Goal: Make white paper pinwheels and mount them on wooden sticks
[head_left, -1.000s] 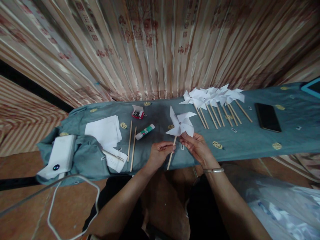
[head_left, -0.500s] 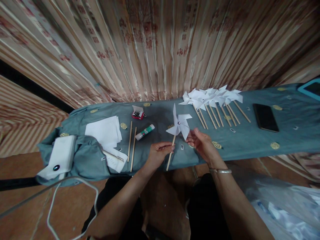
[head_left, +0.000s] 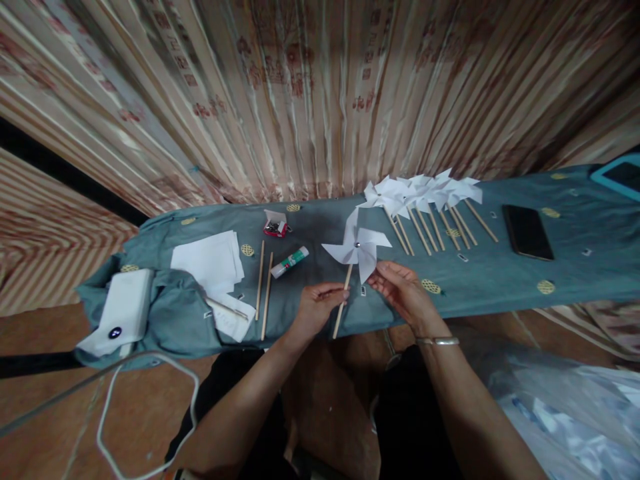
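A white paper pinwheel with a silver pin at its centre stands up on a light wooden stick just above the cloth. My left hand is closed, pinching the stick below the blades. My right hand is at the lower right blade, with its fingertips against or very close to the paper. Its fingers are slightly bent and the thumb is apart from them; no firm grip shows. A row of several finished pinwheels lies behind and to the right, sticks toward me.
Left of my hands lie two wooden sticks, a glue stick, a red box of pins, white paper sheets and a pen. A white power bank with a cable sits far left. A black phone lies right.
The pinwheel's blades have turned on the pin. My right hand has moved slightly left and up, closer to the lower blade. The left hand keeps its hold on the stick.
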{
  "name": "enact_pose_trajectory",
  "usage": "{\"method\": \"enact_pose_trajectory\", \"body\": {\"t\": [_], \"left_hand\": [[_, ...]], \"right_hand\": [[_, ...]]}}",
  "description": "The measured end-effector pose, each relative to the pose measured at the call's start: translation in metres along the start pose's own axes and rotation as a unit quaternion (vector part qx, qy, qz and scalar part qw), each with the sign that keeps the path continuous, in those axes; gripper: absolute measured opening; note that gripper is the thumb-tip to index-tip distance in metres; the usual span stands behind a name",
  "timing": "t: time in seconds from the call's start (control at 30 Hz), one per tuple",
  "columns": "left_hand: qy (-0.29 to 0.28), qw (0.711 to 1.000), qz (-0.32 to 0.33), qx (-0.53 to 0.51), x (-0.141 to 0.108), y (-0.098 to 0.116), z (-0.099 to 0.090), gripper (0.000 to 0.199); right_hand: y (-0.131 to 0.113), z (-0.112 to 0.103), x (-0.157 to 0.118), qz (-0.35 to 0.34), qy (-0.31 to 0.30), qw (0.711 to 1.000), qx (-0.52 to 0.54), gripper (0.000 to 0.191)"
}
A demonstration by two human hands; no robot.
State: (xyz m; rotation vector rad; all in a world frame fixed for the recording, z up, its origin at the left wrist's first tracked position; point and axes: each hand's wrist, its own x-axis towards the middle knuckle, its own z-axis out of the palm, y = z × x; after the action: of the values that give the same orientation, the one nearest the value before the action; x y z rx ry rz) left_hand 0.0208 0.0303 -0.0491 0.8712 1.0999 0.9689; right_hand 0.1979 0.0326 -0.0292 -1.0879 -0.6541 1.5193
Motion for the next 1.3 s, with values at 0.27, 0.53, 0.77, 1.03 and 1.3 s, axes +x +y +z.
{"method": "enact_pose_trajectory", "body": {"t": [0.27, 0.53, 0.77, 1.03, 1.3], "left_hand": [[0.016, 1.000, 0.006, -0.024, 0.001, 0.007, 0.001, 0.024], [0.054, 0.996, 0.031, -0.066, 0.005, 0.022, 0.004, 0.027], [0.056, 0.993, 0.032, -0.095, 0.010, 0.022, 0.005, 0.028], [0.063, 0.992, 0.042, -0.104, 0.010, 0.025, -0.001, 0.034], [0.059, 0.994, 0.050, -0.076, 0.015, 0.025, -0.012, 0.030]], "right_hand": [[0.007, -0.001, -0.001, 0.003, -0.065, 0.991, -0.119, 0.034], [0.019, 0.016, -0.002, 0.005, -0.126, 0.973, -0.195, 0.036], [0.029, 0.033, 0.001, 0.008, -0.129, 0.977, -0.172, 0.033], [0.017, 0.018, 0.010, -0.059, -0.058, 0.964, -0.252, 0.039], [-0.022, -0.026, 0.038, -0.162, 0.074, 0.850, -0.496, 0.038]]}}
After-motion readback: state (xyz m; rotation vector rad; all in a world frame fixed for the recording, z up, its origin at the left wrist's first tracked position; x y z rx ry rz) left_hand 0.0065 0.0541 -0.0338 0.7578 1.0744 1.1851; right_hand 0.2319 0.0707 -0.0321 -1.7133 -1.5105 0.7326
